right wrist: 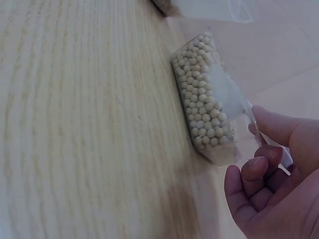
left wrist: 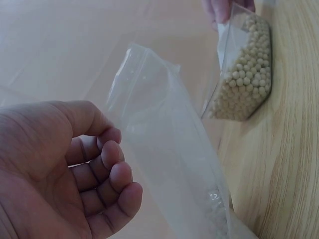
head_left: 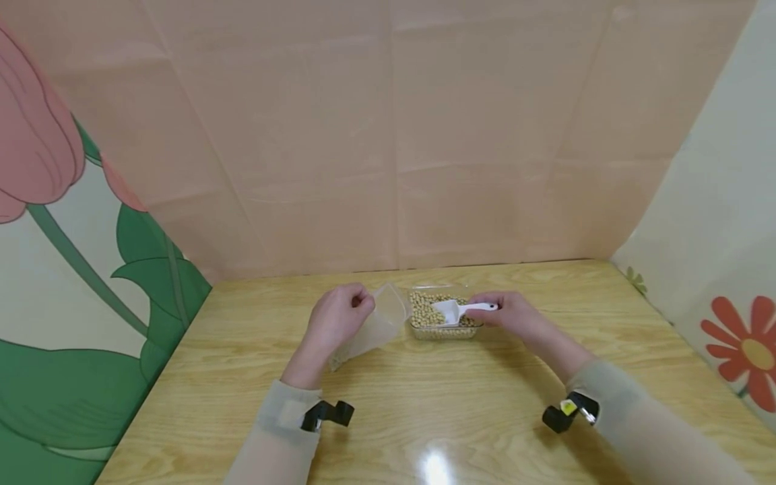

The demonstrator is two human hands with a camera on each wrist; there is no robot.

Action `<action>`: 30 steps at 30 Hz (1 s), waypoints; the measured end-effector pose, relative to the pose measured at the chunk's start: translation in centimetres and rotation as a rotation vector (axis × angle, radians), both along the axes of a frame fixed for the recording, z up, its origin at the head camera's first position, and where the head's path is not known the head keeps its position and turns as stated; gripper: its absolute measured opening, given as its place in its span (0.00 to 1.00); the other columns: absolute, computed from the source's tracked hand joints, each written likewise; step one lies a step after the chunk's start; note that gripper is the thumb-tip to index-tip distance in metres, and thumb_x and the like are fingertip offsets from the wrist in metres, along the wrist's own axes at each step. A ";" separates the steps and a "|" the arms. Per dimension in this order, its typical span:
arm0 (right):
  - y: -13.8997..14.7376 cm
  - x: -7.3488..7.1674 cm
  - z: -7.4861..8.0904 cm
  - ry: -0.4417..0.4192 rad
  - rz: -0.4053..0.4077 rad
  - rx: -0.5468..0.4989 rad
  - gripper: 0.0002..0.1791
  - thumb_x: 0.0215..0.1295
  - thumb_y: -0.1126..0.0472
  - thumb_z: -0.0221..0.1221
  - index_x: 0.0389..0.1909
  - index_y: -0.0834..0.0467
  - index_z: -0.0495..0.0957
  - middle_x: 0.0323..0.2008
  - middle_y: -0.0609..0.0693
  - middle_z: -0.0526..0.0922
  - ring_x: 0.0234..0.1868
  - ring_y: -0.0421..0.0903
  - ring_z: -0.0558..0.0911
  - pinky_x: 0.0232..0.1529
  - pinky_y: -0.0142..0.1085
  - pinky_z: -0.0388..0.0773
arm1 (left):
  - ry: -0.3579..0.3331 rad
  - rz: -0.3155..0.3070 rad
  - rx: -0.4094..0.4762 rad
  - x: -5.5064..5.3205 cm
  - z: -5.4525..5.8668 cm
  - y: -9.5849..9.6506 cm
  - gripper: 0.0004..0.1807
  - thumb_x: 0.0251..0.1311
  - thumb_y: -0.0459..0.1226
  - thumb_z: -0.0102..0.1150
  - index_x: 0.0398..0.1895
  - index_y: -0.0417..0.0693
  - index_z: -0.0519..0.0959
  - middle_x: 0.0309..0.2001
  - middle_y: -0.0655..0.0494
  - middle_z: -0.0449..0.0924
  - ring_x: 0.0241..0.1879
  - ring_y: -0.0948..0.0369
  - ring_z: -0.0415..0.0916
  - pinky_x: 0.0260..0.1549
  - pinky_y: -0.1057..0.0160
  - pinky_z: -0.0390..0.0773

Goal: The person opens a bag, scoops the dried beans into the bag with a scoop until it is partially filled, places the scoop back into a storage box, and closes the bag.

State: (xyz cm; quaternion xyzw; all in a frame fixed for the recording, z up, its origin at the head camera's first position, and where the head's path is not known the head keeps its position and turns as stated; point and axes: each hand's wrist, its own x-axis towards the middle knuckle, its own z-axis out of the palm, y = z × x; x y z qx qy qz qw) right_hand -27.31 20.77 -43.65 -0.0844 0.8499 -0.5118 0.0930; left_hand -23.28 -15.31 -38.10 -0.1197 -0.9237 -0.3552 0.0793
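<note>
A clear rectangular container (head_left: 432, 334) full of pale round soybeans (head_left: 426, 311) stands on the table. The white scoop (head_left: 448, 311) lies with its bowl in the beans, and my right hand (head_left: 516, 315) grips its handle at the container's right side. To the left, my left hand (head_left: 337, 315) pinches the upper edge of a translucent zip bag (left wrist: 159, 114), which slants down to the table. A few beans (left wrist: 217, 211) show through the bag's bottom. In the left wrist view the fingers are curled at the bag's near edge.
The wood-grain table (head_left: 436, 404) reaches back to a pink sheet (head_left: 388, 135) hung behind it. A wall with painted flowers (head_left: 752, 350) borders the right side, and a large painted tulip (head_left: 36, 121) is on the left.
</note>
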 end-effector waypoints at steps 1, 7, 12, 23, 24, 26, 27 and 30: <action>-0.1 0.0 -0.1 -0.001 -0.005 0.002 0.25 0.74 0.49 0.73 0.62 0.62 0.88 0.53 0.54 0.88 0.50 0.46 0.81 0.52 0.42 0.79 | 0.000 0.000 0.001 0.0 0.0 0.0 0.13 0.78 0.37 0.57 0.30 0.54 0.83 0.25 0.59 0.77 0.22 0.59 0.67 0.28 0.57 0.69; -0.7 0.2 -0.6 -0.026 -0.038 -0.022 0.26 0.73 0.47 0.73 0.62 0.62 0.87 0.51 0.52 0.87 0.46 0.47 0.77 0.47 0.41 0.76 | -0.003 0.004 0.005 0.2 0.1 -0.1 0.13 0.78 0.37 0.57 0.30 0.54 0.82 0.24 0.59 0.77 0.22 0.59 0.67 0.28 0.57 0.69; -1.0 0.2 -0.9 -0.042 -0.057 -0.046 0.26 0.73 0.46 0.73 0.62 0.61 0.88 0.51 0.48 0.87 0.46 0.46 0.78 0.46 0.41 0.77 | -0.004 0.007 0.002 0.2 0.1 -0.2 0.13 0.78 0.37 0.57 0.31 0.54 0.83 0.25 0.59 0.78 0.22 0.59 0.67 0.28 0.57 0.69; 0.0 0.0 -1.6 -0.055 -0.052 -0.134 0.27 0.74 0.49 0.73 0.64 0.63 0.86 0.35 0.44 0.85 0.33 0.41 0.79 0.33 0.36 0.78 | -0.004 0.009 0.001 0.1 0.2 0.0 0.12 0.77 0.37 0.58 0.31 0.54 0.83 0.26 0.59 0.78 0.23 0.59 0.69 0.29 0.57 0.70; 0.2 0.0 -1.7 -0.055 -0.052 -0.135 0.27 0.74 0.49 0.73 0.64 0.63 0.85 0.36 0.44 0.85 0.33 0.41 0.79 0.33 0.36 0.78 | -0.004 0.009 0.002 0.1 0.2 0.0 0.12 0.77 0.37 0.58 0.31 0.54 0.83 0.26 0.59 0.78 0.23 0.58 0.69 0.29 0.57 0.70; 0.5 0.0 -1.8 -0.058 -0.055 -0.137 0.27 0.74 0.50 0.73 0.65 0.64 0.85 0.37 0.44 0.86 0.33 0.41 0.80 0.32 0.36 0.79 | -0.003 0.009 0.001 0.0 0.2 0.0 0.12 0.77 0.37 0.58 0.31 0.53 0.83 0.26 0.59 0.79 0.23 0.58 0.69 0.29 0.57 0.70; 0.6 -0.1 -1.9 -0.061 -0.060 -0.142 0.27 0.74 0.50 0.73 0.65 0.64 0.85 0.37 0.44 0.86 0.34 0.41 0.81 0.32 0.36 0.79 | -0.003 0.008 0.000 0.0 0.2 0.0 0.12 0.77 0.37 0.58 0.31 0.53 0.83 0.26 0.59 0.79 0.23 0.58 0.69 0.29 0.57 0.70; 1.1 -0.3 -2.1 -0.069 -0.062 -0.155 0.28 0.74 0.50 0.73 0.66 0.64 0.84 0.38 0.44 0.87 0.36 0.41 0.82 0.34 0.35 0.79 | 0.000 0.005 -0.002 0.0 0.2 0.0 0.12 0.77 0.37 0.58 0.31 0.53 0.83 0.26 0.59 0.79 0.23 0.59 0.69 0.29 0.57 0.70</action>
